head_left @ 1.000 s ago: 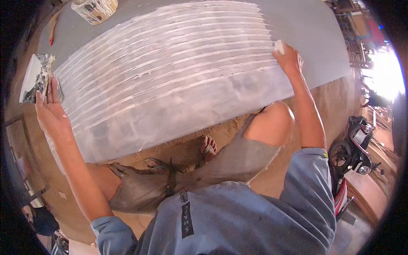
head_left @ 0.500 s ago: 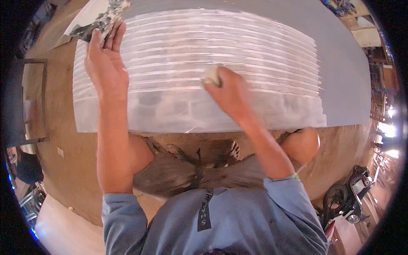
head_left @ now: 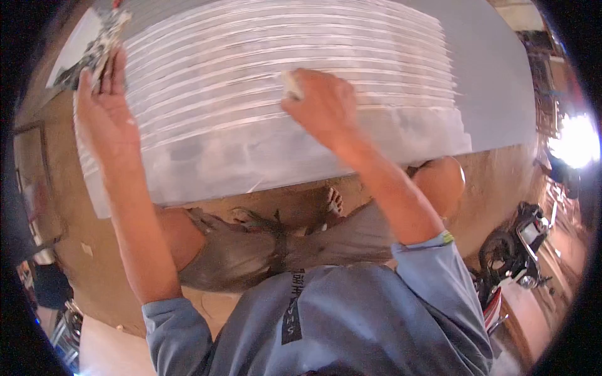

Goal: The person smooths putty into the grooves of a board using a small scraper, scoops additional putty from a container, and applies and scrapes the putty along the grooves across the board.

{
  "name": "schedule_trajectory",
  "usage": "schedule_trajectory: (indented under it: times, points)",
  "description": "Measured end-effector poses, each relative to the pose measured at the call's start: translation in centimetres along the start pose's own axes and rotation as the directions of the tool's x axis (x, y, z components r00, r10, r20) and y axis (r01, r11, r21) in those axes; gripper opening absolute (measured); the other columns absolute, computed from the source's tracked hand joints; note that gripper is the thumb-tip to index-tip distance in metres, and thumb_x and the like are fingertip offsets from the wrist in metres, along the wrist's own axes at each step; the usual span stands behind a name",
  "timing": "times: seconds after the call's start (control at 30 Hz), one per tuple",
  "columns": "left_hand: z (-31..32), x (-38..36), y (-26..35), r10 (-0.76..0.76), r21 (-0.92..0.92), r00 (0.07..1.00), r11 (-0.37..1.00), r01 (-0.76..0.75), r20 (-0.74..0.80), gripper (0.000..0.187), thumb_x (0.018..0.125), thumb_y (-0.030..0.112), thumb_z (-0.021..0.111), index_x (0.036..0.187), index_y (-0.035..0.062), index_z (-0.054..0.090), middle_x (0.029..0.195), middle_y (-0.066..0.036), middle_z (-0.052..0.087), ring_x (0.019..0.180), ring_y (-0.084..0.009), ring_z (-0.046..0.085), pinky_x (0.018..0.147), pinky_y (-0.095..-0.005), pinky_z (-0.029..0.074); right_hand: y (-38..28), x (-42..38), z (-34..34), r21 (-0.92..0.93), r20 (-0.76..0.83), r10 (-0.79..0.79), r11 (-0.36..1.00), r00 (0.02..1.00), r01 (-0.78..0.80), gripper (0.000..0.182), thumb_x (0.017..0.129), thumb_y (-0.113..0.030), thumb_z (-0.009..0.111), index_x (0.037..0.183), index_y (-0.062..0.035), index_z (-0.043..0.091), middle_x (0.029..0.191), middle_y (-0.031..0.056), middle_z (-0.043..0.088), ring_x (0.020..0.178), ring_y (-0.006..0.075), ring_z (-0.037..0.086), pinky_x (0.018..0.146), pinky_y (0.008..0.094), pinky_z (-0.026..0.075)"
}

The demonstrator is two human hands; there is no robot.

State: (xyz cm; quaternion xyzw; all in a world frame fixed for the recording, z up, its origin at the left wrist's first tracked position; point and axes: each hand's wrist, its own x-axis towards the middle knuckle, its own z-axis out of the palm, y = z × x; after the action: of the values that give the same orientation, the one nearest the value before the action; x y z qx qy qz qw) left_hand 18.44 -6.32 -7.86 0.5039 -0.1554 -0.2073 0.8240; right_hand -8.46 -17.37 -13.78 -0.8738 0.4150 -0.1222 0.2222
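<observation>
A large grey panel [head_left: 495, 81] lies before my knees, its middle covered with pale raised stripes [head_left: 251, 75] of a putty-like paste. My right hand [head_left: 323, 103] is closed round a small cream-coloured flat piece [head_left: 291, 86], held against the striped area; its exact kind is hard to make out. At the panel's left edge, my left hand [head_left: 108, 116] has its palm turned up and grips the near edge of a light board [head_left: 78, 47] between thumb and fingers. Dark and whitish paste [head_left: 103, 47] is smeared over that board.
Brown bare ground [head_left: 81, 276] surrounds the panel. My bent knees are close to its near edge. A motorcycle [head_left: 517, 250] stands at the lower right, with a bright light [head_left: 574, 141] above it. A dark frame [head_left: 34, 169] is at the left.
The view has tilted and shifted, so the panel sits slanted and further left. My right hand has moved slightly left over the stripes, still holding the cream piece. The left hand keeps the board.
</observation>
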Motion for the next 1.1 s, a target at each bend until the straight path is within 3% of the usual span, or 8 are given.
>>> schedule_trajectory:
  times: [0.23,0.37,0.53,0.77,0.8,0.87,0.97,1.1]
  points:
    - [1.6,-0.8,-0.5,-0.012,0.156,1.000,0.988,0.010,0.013,0.043,0.103,0.015,0.041,0.128,-0.0205,0.045,0.134,-0.031,0.052,0.129,-0.0361,0.051,0.116,-0.0412,0.040,10.5,-1.2,-9.6,-0.282,0.111,0.331,0.915,0.937,-0.290,0.034,0.078,-0.032,0.069,0.101,-0.0071,0.070,0.092,0.0182,0.071,0.090,0.0374,0.068,0.082,0.0499,0.051]
    - [1.9,-1.0,-0.5,0.017,0.214,0.999,0.976,-0.024,0.032,0.044,0.104,0.015,0.038,0.128,-0.0212,0.044,0.135,-0.031,0.051,0.129,-0.0361,0.051,0.117,-0.0412,0.038,17.7,-2.9,-11.7,-0.351,-0.074,0.285,0.890,0.956,-0.292,0.043,0.077,-0.039,0.070,0.109,-0.0087,0.069,0.098,0.0188,0.071,0.094,0.0373,0.068,0.084,0.0490,0.051]
    - [1.4,-0.5,-0.5,0.001,0.206,0.998,0.978,-0.014,0.064,0.043,0.104,0.013,0.037,0.130,-0.0209,0.040,0.131,-0.031,0.052,0.125,-0.0344,0.054,0.115,-0.0409,0.042,25.1,-3.8,-17.4,-0.369,-0.066,0.546,0.764,0.835,-0.529,0.053,0.078,-0.043,0.069,0.120,-0.0116,0.067,0.109,0.0183,0.070,0.104,0.0366,0.066,0.089,0.0480,0.051]
    - [1.8,-1.1,-0.5,0.002,0.160,0.999,0.987,-0.010,0.047,0.043,0.105,0.015,0.037,0.129,-0.0198,0.041,0.131,-0.029,0.054,0.125,-0.0332,0.054,0.114,-0.0403,0.043,31.6,-5.8,-22.0,-0.435,-0.348,0.495,0.667,0.796,-0.605,0.048,0.082,-0.043,0.067,0.119,-0.0123,0.067,0.108,0.0159,0.071,0.100,0.0335,0.068,0.086,0.0459,0.052]
    - [1.6,-1.0,-0.5,0.018,0.153,0.998,0.988,-0.027,0.058,0.042,0.104,0.015,0.039,0.129,-0.0198,0.041,0.130,-0.029,0.054,0.123,-0.0334,0.056,0.113,-0.0399,0.044,31.3,-6.1,-22.0,-0.367,-0.405,0.467,0.705,0.786,-0.608,0.045,0.083,-0.040,0.067,0.116,-0.0100,0.068,0.106,0.0154,0.072,0.096,0.0302,0.069,0.084,0.0440,0.052]
    - [1.8,-1.2,-0.6,0.019,0.111,1.000,0.994,-0.020,0.014,0.042,0.104,0.014,0.040,0.128,-0.0196,0.042,0.130,-0.028,0.055,0.121,-0.0337,0.057,0.112,-0.0396,0.045,24.1,-5.8,-20.3,0.005,-0.225,0.569,0.812,0.791,-0.583,0.039,0.086,-0.035,0.068,0.110,-0.0039,0.068,0.098,0.0149,0.071,0.088,0.0219,0.067,0.080,0.0384,0.053]
    - [1.9,-2.2,-0.2,0.028,0.048,0.999,0.998,-0.030,0.037,0.042,0.103,0.014,0.044,0.128,-0.0195,0.043,0.130,-0.029,0.054,0.121,-0.0343,0.058,0.111,-0.0408,0.047,13.9,-6.6,-11.6,0.352,-0.120,0.335,0.895,0.935,-0.275,0.038,0.086,-0.034,0.070,0.101,0.0008,0.067,0.085,0.0151,0.070,0.078,0.0209,0.065,0.071,0.0377,0.053]
    - [1.7,-2.0,-0.6,0.081,-0.005,0.994,0.997,-0.081,0.070,0.038,0.102,0.013,0.046,0.125,-0.0176,0.045,0.125,-0.026,0.058,0.113,-0.0329,0.062,0.106,-0.0404,0.051,1.4,-4.0,-3.4,0.172,0.152,0.244,0.948,0.958,-0.269,0.033,0.083,-0.032,0.068,0.092,-0.0014,0.064,0.086,0.0205,0.068,0.081,0.0375,0.067,0.070,0.0456,0.052]
